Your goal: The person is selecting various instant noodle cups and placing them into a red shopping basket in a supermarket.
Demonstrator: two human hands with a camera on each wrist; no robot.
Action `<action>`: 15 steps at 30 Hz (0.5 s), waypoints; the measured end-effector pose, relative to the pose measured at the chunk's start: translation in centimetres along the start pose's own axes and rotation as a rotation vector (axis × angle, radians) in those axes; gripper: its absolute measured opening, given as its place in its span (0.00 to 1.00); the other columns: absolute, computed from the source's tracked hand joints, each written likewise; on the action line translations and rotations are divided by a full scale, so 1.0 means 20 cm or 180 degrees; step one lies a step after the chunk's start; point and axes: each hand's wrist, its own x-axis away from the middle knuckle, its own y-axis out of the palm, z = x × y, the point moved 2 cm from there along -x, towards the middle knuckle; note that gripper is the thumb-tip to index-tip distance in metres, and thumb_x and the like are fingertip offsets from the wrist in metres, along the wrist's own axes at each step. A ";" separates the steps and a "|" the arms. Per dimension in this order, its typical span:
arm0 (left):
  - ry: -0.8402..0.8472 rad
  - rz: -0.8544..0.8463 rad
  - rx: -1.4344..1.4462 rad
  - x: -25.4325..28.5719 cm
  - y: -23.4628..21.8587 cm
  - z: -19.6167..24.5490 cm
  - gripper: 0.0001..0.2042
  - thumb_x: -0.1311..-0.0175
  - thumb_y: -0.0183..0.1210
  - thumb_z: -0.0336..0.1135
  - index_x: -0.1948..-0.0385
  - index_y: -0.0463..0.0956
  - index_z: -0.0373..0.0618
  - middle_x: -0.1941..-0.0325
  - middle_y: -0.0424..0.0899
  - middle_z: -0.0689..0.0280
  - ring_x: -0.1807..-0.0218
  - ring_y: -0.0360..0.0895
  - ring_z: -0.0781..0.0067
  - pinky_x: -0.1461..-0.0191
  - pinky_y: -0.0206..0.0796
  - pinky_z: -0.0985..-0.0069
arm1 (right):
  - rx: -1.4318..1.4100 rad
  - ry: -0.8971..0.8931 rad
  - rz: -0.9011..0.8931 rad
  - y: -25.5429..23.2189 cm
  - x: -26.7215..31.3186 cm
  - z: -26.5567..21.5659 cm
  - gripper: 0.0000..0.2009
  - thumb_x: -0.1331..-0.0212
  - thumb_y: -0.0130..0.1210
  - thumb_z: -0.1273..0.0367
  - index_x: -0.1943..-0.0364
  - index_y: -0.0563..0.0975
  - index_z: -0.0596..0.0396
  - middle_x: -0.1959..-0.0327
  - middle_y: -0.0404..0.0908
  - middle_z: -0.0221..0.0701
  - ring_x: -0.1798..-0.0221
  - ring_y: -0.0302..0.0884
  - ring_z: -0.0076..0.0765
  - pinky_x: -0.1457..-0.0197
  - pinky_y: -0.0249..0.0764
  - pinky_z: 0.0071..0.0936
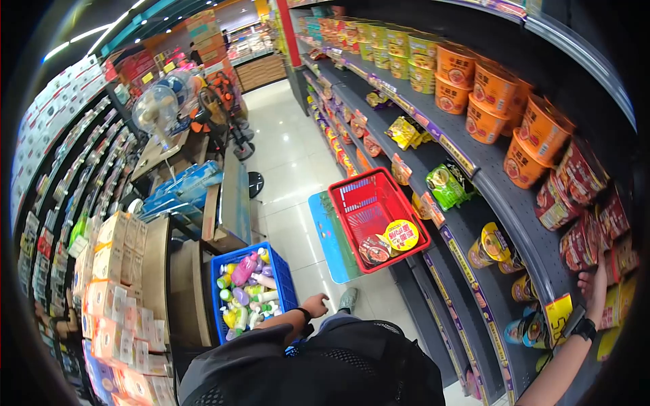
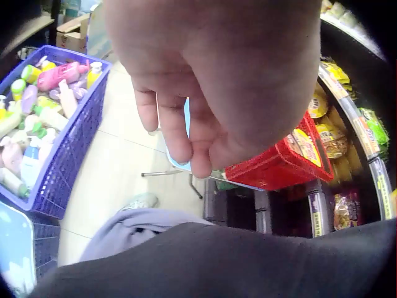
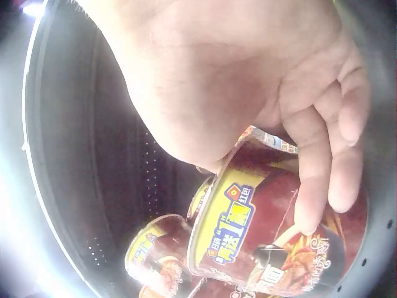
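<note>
My right hand (image 1: 593, 287) reaches out to the shelf at the far right. In the right wrist view it grips a dark red instant noodle cup (image 3: 267, 230), its fingers (image 3: 312, 186) lying along the printed side; the thumb tip is hidden near the rim. Another red noodle cup (image 3: 158, 254) stands beside it. My left hand (image 2: 198, 105) hangs in front of my body with loosely bent fingers and holds nothing. A red shopping basket (image 1: 344, 233) ahead of me contains a noodle cup with a yellow lid (image 1: 402, 235) and a dark red one (image 1: 374, 250).
Under the basket is a blue-topped stand (image 1: 325, 243). A blue crate (image 1: 286, 277) full of bottles stands at left, near stacked boxes (image 1: 115, 271). Shelves at right carry orange noodle tubs (image 1: 525, 162) and a green packet (image 1: 447, 186). A tiled aisle (image 1: 281, 149) runs ahead.
</note>
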 end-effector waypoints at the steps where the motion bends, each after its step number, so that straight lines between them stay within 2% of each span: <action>1: -0.0190 -0.0015 0.0017 0.05 0.00 -0.04 0.24 0.53 0.57 0.32 0.49 0.69 0.42 0.68 0.84 0.58 0.60 0.81 0.61 0.52 0.69 0.69 | -0.0233 0.0152 -0.0152 -0.03 -0.10 0.05 0.33 0.55 0.48 0.32 0.64 0.75 0.46 0.85 0.74 0.22 0.86 0.68 0.18 0.82 0.57 0.14; 2: -0.0203 -0.0008 0.0019 0.09 -0.02 -0.07 0.24 0.53 0.57 0.32 0.49 0.69 0.42 0.68 0.84 0.58 0.60 0.81 0.61 0.52 0.69 0.69 | -0.0475 0.0329 -0.0268 -0.05 -0.15 0.08 0.31 0.53 0.48 0.34 0.61 0.74 0.45 0.85 0.74 0.23 0.86 0.68 0.18 0.83 0.57 0.14; 3: -0.0343 -0.0044 -0.0061 0.13 -0.03 -0.10 0.24 0.53 0.57 0.32 0.49 0.70 0.42 0.68 0.84 0.59 0.59 0.81 0.62 0.52 0.69 0.69 | -0.0518 0.0151 -0.0218 -0.05 -0.11 0.05 0.27 0.50 0.50 0.37 0.65 0.76 0.46 0.83 0.76 0.24 0.84 0.69 0.18 0.81 0.58 0.14; 6: -0.0585 -0.0029 -0.0002 0.22 -0.03 -0.25 0.24 0.54 0.58 0.31 0.49 0.70 0.41 0.69 0.84 0.60 0.60 0.81 0.64 0.53 0.70 0.71 | -0.0524 -0.0039 -0.0153 0.00 0.00 -0.01 0.26 0.48 0.50 0.39 0.66 0.76 0.47 0.81 0.77 0.24 0.81 0.71 0.18 0.78 0.59 0.15; 7: -0.0712 -0.0102 0.0118 0.28 -0.05 -0.25 0.24 0.53 0.57 0.31 0.49 0.70 0.40 0.70 0.84 0.59 0.62 0.82 0.66 0.55 0.71 0.73 | -0.0473 -0.0143 -0.0432 -0.03 0.01 0.00 0.26 0.47 0.50 0.41 0.62 0.76 0.48 0.77 0.79 0.25 0.75 0.73 0.18 0.72 0.61 0.15; 8: -0.0725 -0.0095 0.0119 0.29 -0.06 -0.22 0.24 0.53 0.57 0.31 0.49 0.70 0.40 0.70 0.84 0.59 0.62 0.82 0.66 0.55 0.71 0.73 | -0.0474 -0.0140 -0.0447 -0.05 0.07 0.01 0.26 0.47 0.50 0.41 0.62 0.76 0.48 0.77 0.79 0.25 0.75 0.73 0.18 0.72 0.61 0.15; 10: -0.0693 -0.0172 0.0317 0.31 -0.08 -0.14 0.23 0.52 0.57 0.31 0.49 0.70 0.40 0.71 0.84 0.60 0.64 0.82 0.69 0.56 0.71 0.74 | -0.1087 -0.0633 0.0044 -0.13 0.21 0.04 0.26 0.45 0.50 0.43 0.58 0.75 0.50 0.72 0.79 0.28 0.71 0.74 0.18 0.68 0.62 0.16; 11: -0.0568 -0.0163 0.0112 0.32 -0.15 -0.01 0.22 0.51 0.56 0.32 0.50 0.70 0.41 0.72 0.83 0.60 0.65 0.82 0.69 0.57 0.71 0.73 | -0.1374 -0.0752 -0.0209 -0.20 0.21 0.10 0.25 0.44 0.52 0.47 0.55 0.74 0.53 0.67 0.79 0.30 0.66 0.74 0.19 0.62 0.64 0.17; 12: -0.0346 -0.0110 0.0174 0.25 -0.17 0.00 0.22 0.50 0.56 0.33 0.50 0.71 0.42 0.73 0.83 0.61 0.66 0.82 0.68 0.58 0.71 0.72 | -0.1670 -0.0883 -0.0440 -0.28 0.19 0.20 0.24 0.42 0.52 0.49 0.52 0.73 0.53 0.62 0.78 0.30 0.62 0.74 0.21 0.59 0.64 0.18; 14: 0.0006 0.0029 0.0145 0.13 -0.25 0.15 0.20 0.50 0.55 0.33 0.51 0.71 0.43 0.73 0.82 0.60 0.67 0.81 0.67 0.59 0.71 0.71 | -0.2274 -0.1125 -0.0902 -0.37 0.14 0.37 0.23 0.37 0.48 0.53 0.45 0.70 0.52 0.52 0.75 0.31 0.55 0.71 0.25 0.53 0.63 0.22; 15: 0.0252 0.0078 0.0214 0.08 -0.31 0.28 0.20 0.49 0.55 0.33 0.51 0.71 0.44 0.73 0.81 0.59 0.68 0.80 0.67 0.61 0.70 0.71 | -0.2657 -0.0716 0.0231 -0.30 0.27 0.35 0.26 0.36 0.46 0.55 0.38 0.62 0.53 0.39 0.64 0.35 0.41 0.64 0.32 0.41 0.58 0.27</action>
